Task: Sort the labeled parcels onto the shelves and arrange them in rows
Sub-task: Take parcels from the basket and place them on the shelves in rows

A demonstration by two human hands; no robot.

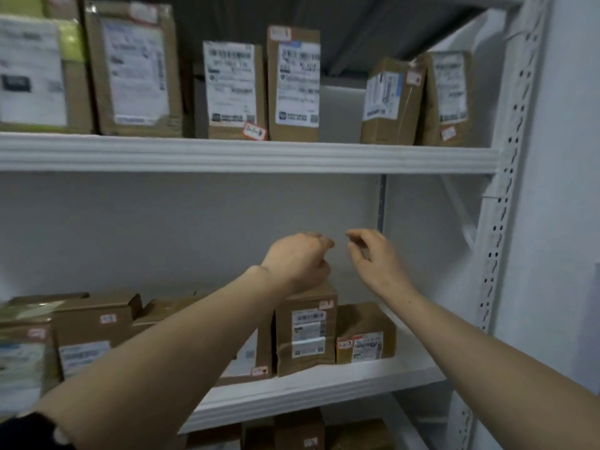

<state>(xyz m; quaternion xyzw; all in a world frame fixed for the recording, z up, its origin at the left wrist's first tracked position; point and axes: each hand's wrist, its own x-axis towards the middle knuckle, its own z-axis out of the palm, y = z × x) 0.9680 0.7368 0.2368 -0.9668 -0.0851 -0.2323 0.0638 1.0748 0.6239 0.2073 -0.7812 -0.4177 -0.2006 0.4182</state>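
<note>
- Both forearms reach up from the bottom edge toward the middle shelf (311, 389).
- Left hand (297, 261): fingers curled loosely, resting on or just above the top of the tall box (306, 329); contact is hard to judge in the blur. It grips nothing.
- Right hand (373, 258): released, fingers bent, hanging in air above the short box (365, 334), apart from it.
- Both boxes stand upright at the right end of the middle row, labels facing out, the short one just beside the tall one.
- More parcels fill the row to the left.
- Upper shelf (246, 154): a row of upright parcels, with a gap right of centre.
- To do this step well, I judge: square the tall box to the shelf edge, label forward, and close any gap to its neighbours.
</note>
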